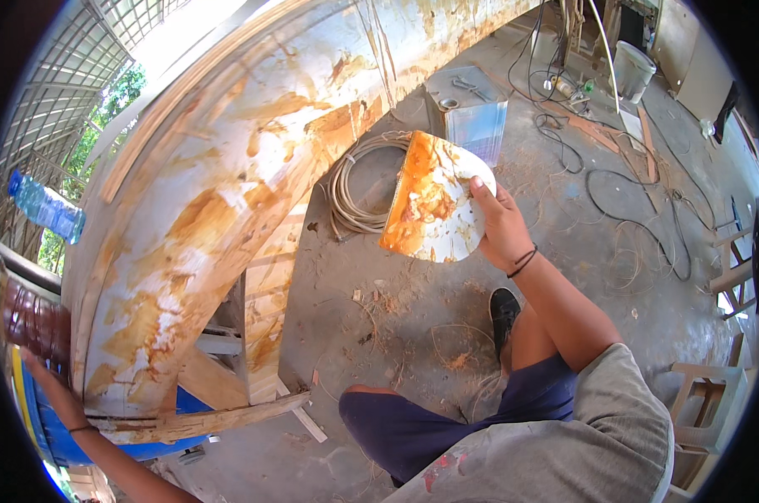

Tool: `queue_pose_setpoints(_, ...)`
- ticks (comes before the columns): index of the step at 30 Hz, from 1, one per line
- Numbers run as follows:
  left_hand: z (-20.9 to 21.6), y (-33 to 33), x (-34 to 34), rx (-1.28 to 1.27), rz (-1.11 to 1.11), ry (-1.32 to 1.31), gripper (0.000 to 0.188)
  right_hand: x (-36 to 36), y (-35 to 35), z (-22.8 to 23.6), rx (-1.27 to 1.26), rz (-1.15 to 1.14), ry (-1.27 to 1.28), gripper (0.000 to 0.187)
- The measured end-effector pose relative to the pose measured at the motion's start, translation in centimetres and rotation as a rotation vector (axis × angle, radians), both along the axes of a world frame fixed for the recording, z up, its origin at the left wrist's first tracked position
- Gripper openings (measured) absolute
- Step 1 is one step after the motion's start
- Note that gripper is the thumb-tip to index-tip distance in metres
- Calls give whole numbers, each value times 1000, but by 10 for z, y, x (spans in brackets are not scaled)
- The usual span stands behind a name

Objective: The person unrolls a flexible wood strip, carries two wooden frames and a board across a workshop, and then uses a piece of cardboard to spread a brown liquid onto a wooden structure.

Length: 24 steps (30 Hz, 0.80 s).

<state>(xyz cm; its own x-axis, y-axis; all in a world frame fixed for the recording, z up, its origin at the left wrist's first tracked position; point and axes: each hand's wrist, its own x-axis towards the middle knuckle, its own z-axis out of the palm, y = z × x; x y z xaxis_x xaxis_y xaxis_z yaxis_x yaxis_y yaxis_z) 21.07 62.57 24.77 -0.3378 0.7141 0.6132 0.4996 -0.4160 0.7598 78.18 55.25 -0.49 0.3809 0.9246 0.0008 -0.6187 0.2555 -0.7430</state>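
My right hand (500,226) pinches a white half-round sheet (438,201) by its curved edge, thumb on top. Orange-brown, wet-looking smears cover much of the sheet, thickest along its straight edge. At the far left, my left hand (44,375) is against a ribbed plastic bottle (36,323) of dark reddish-brown liquid; it seems to grip it, though most fingers are hidden. Between my hands curves a long pale wooden structure (203,226), boat-like in shape, with orange-brown patches smeared over its surface.
A clear bottle with a blue cap (48,208) stands beyond the structure. A blue drum (56,423) is below my left arm. Coiled hose (354,197) lies by a square metal can (467,109). Cables (639,222), wood scraps and plastic chairs (710,402) are to the right.
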Motion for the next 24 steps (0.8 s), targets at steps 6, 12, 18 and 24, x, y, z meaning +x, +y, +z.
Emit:
queue_pose_setpoints(6, -1, 1, -8, 3, 184, -160, 75, 20, 28, -28, -109, -143, -339, 38)
queue_pose_setpoints(12, 24, -7, 68, 1, 262, -334, 74, 55, 34, -91, -311, 20, -302, 36)
queue_pose_setpoints(18, 5, -24, -15, -34, 406, -24, 67, 27, -46, -8, -527, -122, 267, 38)
queue_pose_setpoints(24, 11, -114, 135, -376, 804, 103, 75, 17, -109, 181, -605, 77, 209, 48)
